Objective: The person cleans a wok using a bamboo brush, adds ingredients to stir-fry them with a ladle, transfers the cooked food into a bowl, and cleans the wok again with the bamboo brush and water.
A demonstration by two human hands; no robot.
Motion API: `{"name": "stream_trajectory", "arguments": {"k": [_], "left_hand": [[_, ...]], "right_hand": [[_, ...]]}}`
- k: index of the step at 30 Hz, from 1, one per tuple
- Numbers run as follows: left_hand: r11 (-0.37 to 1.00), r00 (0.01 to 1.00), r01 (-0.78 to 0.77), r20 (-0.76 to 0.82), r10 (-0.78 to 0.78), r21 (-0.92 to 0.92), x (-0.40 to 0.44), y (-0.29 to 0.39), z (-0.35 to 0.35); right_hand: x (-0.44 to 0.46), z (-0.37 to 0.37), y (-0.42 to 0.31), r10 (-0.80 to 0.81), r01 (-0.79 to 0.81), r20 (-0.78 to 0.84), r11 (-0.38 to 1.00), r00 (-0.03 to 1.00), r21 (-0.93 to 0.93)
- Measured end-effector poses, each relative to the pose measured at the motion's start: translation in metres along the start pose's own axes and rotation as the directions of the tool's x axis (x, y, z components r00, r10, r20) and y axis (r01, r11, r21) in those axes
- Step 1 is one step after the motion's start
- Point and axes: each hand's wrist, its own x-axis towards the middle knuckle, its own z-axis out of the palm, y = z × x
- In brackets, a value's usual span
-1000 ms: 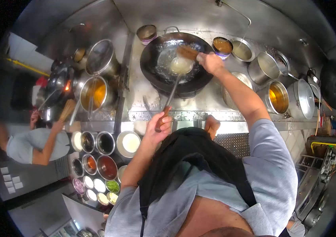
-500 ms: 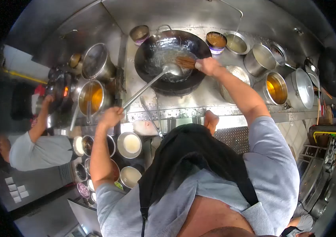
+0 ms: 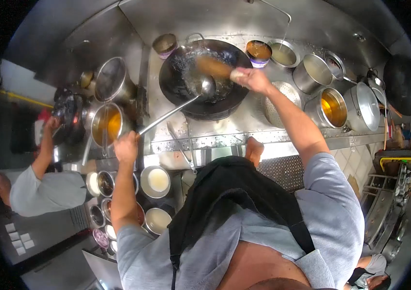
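Note:
A large dark wok with a loop handle at its back sits on the steel range, and its inside looks wet. My left hand is closed around the handle of a long metal ladle. The ladle's bowl rests inside the wok near the middle. My right hand grips the pale end of a brown wok brush over the wok's right side. The brush's bristles are smeared by motion, so whether they touch the metal I cannot tell.
Right of the wok are a perforated pan, a pot of amber liquid and a labelled can. Another amber pot stands left. Tongs lie at the range's front edge. A co-worker works at far left.
The brush has swung up and left within the wok. The ladle's bowl has shifted slightly, and my left hand is a little lower. The whole view has drifted slightly.

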Motion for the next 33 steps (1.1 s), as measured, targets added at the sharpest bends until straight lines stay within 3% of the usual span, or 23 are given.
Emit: {"name": "stream_trajectory", "arguments": {"k": [2,3,6,10,11,14,15,16,18,19,20,22,23,26,27,29,31,33], "left_hand": [[0.999,0.999,0.029,0.023,-0.029,-0.022,0.0,0.002,-0.002],[0.999,1.0,0.03,0.007,-0.03,-0.023,0.001,0.001,-0.001],[0.999,0.999,0.032,0.035,-0.031,-0.026,0.003,0.003,0.005],[0.99,0.992,0.088,0.104,-0.077,-0.108,-0.002,0.008,0.011],[0.983,0.985,0.117,0.14,-0.098,-0.138,-0.001,0.006,0.016],[0.948,0.941,0.239,0.292,-0.173,-0.209,0.001,0.003,0.009],[0.936,0.934,0.258,0.309,-0.179,-0.238,-0.004,0.003,0.013],[0.922,0.927,0.28,0.324,-0.187,-0.268,-0.01,0.004,0.021],[0.824,0.91,0.363,0.354,-0.214,-0.435,-0.025,0.013,0.031],[0.772,0.874,0.432,0.426,-0.232,-0.466,-0.032,0.02,0.029],[0.766,0.925,0.34,0.339,-0.17,-0.545,-0.044,0.018,0.046],[0.621,0.897,0.405,0.423,-0.129,-0.671,-0.061,0.017,0.071],[0.574,0.892,0.434,0.421,-0.166,-0.695,-0.063,0.024,0.065],[0.43,0.867,0.496,0.45,-0.211,-0.754,-0.075,0.048,0.051],[0.381,0.865,0.502,0.464,-0.192,-0.777,-0.077,0.051,0.061],[0.297,0.829,0.557,0.537,-0.153,-0.775,-0.083,0.059,0.074],[0.284,0.78,0.622,0.611,-0.137,-0.73,-0.094,0.063,0.071],[0.213,0.75,0.658,0.654,-0.099,-0.722,-0.095,0.068,0.06]], "right_hand": [[0.002,0.003,0.011,0.01,0.005,0.084,0.983,0.996,-0.182],[0.01,-0.007,0.012,0.068,-0.003,0.17,0.933,0.983,-0.36],[0.002,-0.004,0.016,0.016,-0.023,-0.048,0.986,0.999,-0.162],[-0.004,0.01,0.028,0.005,0.003,0.034,0.969,0.999,-0.247],[-0.003,0.0,0.019,0.118,-0.076,0.102,0.936,0.988,-0.344],[-0.017,-0.007,0.001,0.024,-0.029,-0.049,0.995,0.999,-0.101],[-0.026,-0.001,-0.012,0.009,0.046,-0.158,0.937,0.987,0.345],[-0.026,0.001,-0.007,-0.014,0.074,-0.162,0.925,0.987,0.372],[-0.039,0.006,-0.017,-0.057,0.127,-0.171,0.894,0.984,0.43],[-0.057,-0.008,-0.033,0.184,-0.18,-0.039,0.98,0.982,0.089],[-0.06,-0.007,-0.019,0.16,-0.161,-0.06,0.987,0.985,-0.016],[-0.056,-0.008,0.011,0.091,-0.111,-0.098,0.965,0.991,-0.235],[-0.062,-0.005,0.005,0.143,-0.145,-0.118,0.989,0.983,-0.006],[-0.106,0.009,-0.049,-0.031,0.114,-0.446,0.981,0.894,0.159],[-0.108,0.021,-0.047,-0.156,0.26,-0.525,0.957,0.837,0.129],[-0.103,0.023,-0.036,0.009,0.011,-0.35,0.998,0.937,0.057],[-0.098,0.008,-0.032,0.164,-0.19,-0.215,0.976,0.963,-0.106],[-0.1,0.013,-0.028,0.111,-0.1,-0.307,0.994,0.945,0.048]]}}
